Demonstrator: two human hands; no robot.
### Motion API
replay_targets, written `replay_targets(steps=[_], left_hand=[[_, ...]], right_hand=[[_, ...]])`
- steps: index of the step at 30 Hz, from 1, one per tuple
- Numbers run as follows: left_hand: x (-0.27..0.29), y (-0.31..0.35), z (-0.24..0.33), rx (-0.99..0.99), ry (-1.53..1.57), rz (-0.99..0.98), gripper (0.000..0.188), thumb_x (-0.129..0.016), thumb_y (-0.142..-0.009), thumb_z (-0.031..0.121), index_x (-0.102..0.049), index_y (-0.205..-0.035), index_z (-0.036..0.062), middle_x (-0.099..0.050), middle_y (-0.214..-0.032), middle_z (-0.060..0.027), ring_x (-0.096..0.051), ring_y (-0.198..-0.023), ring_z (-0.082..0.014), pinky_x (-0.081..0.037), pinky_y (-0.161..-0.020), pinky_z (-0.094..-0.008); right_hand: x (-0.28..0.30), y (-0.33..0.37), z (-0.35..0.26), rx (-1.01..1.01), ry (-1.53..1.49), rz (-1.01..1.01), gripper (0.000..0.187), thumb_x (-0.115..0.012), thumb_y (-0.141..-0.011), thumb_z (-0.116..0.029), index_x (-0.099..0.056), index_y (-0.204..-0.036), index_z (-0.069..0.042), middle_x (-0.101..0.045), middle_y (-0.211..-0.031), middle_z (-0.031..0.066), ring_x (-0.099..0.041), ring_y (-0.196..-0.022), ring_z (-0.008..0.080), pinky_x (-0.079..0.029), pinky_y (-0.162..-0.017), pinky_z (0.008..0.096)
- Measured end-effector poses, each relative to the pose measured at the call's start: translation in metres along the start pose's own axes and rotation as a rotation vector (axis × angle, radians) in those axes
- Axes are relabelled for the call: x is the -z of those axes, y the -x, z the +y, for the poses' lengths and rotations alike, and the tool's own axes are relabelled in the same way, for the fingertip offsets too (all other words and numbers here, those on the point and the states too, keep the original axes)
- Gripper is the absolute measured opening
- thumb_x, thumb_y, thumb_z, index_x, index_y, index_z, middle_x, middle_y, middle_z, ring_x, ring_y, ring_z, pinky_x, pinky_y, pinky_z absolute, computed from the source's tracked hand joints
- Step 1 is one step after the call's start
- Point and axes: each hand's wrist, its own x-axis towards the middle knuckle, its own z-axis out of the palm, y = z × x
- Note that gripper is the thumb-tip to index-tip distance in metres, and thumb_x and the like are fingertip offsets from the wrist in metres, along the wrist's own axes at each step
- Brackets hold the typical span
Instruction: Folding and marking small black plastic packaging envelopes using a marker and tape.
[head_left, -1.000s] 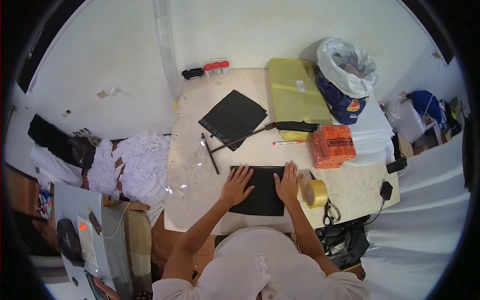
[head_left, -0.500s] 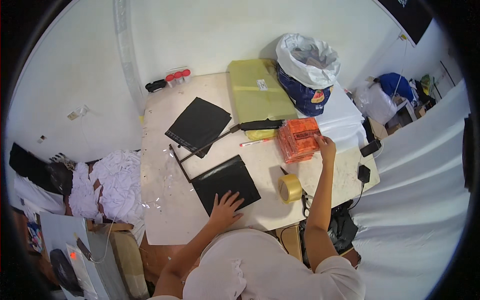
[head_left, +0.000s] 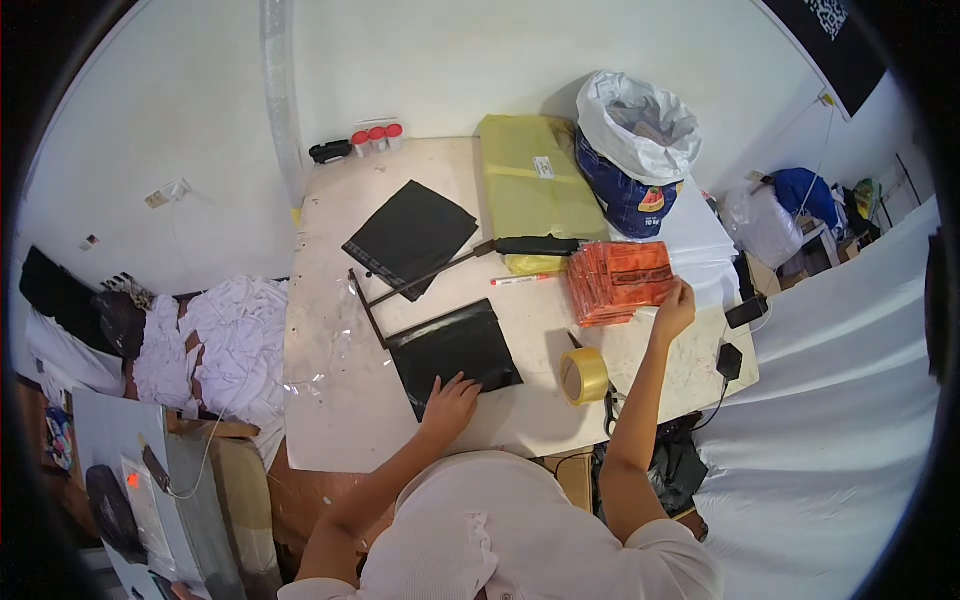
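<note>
My left hand [head_left: 450, 406] rests with its fingers stretched out on the near edge of a black plastic bag [head_left: 455, 345], which lies flat on the table in front of me. My right hand [head_left: 677, 308] pinches the right edge of an orange plastic packet [head_left: 648, 268] with dark print. That packet sticks out to the right from the top of a stack of orange packets [head_left: 592, 292]. Farther off lies a second stack of black bags [head_left: 412, 230]. Between the two black piles is a dark T-shaped tool [head_left: 425, 277] with a black handle.
A roll of yellowish tape [head_left: 584, 377] stands near scissors [head_left: 611, 405] at the front edge. A red-white marker [head_left: 525, 279] lies left of the orange stack. Behind are a yellow package [head_left: 540, 185], a blue-white sack [head_left: 630, 185] and red-capped jars [head_left: 378, 138].
My right hand has drawn the top orange packet to the right, partly off the stack. My left hand's fingers have come closer together on the black bag. The view has shifted slightly.
</note>
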Motion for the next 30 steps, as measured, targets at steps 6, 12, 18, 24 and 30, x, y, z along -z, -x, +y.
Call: replay_targets(steps=[6,12,18,24,30], left_hand=[[0.033,-0.011,0.001,0.347,0.552,0.037,0.02,-0.061,-0.081,0.017,-0.064,-0.094,0.0021,-0.064,-0.087,-0.014,-0.064,-0.079,-0.0245,-0.05,-0.071,-0.0338],[0.039,-0.016,-0.007,0.459,0.664,0.191,0.018,-0.068,-0.076,0.017,-0.067,-0.085,0.0016,-0.065,-0.076,-0.0138,-0.064,-0.066,-0.0195,-0.048,-0.059,-0.0273],[0.033,-0.013,-0.014,0.615,0.788,0.246,0.024,-0.075,-0.071,0.018,-0.06,-0.071,0.0,-0.056,-0.06,-0.0029,-0.047,-0.056,-0.006,-0.04,-0.052,-0.023],[0.029,-0.012,-0.014,0.628,1.051,0.201,0.033,-0.079,-0.067,0.019,-0.049,-0.067,0.0054,-0.046,-0.062,0.0041,-0.04,-0.059,-0.0056,-0.036,-0.054,-0.0219],[0.032,-0.019,-0.001,0.68,1.075,0.008,0.034,-0.077,-0.069,0.019,-0.045,-0.067,0.0081,-0.045,-0.065,0.0042,-0.039,-0.061,-0.0052,-0.034,-0.055,-0.0214]], right_hand=[[0.018,0.005,-0.034,-0.287,-0.67,-0.119,0.02,-0.06,-0.086,-0.024,-0.055,-0.072,-0.011,-0.054,-0.068,-0.0034,-0.05,-0.058,0.0039,-0.043,-0.047,0.0187],[0.031,0.042,-0.093,-0.263,-0.629,-0.45,0.017,-0.061,-0.086,-0.019,-0.057,-0.074,-0.008,-0.049,-0.066,-0.0057,-0.042,-0.057,0.0013,-0.034,-0.048,0.0153],[0.024,0.071,-0.113,-0.149,-0.641,-0.685,0.016,-0.057,-0.088,-0.016,-0.056,-0.076,-0.006,-0.052,-0.069,-0.0049,-0.044,-0.06,0.0013,-0.035,-0.052,0.0161],[0.038,0.094,-0.135,-0.302,-0.665,-0.98,0.012,-0.053,-0.089,-0.012,-0.054,-0.079,-0.006,-0.053,-0.07,-0.0036,-0.047,-0.062,0.0031,-0.038,-0.055,0.0178],[0.021,0.132,-0.094,-0.165,-0.431,-1.038,0.013,-0.054,-0.087,-0.012,-0.052,-0.077,-0.003,-0.054,-0.063,0.0007,-0.046,-0.052,0.0078,-0.038,-0.048,0.0243]])
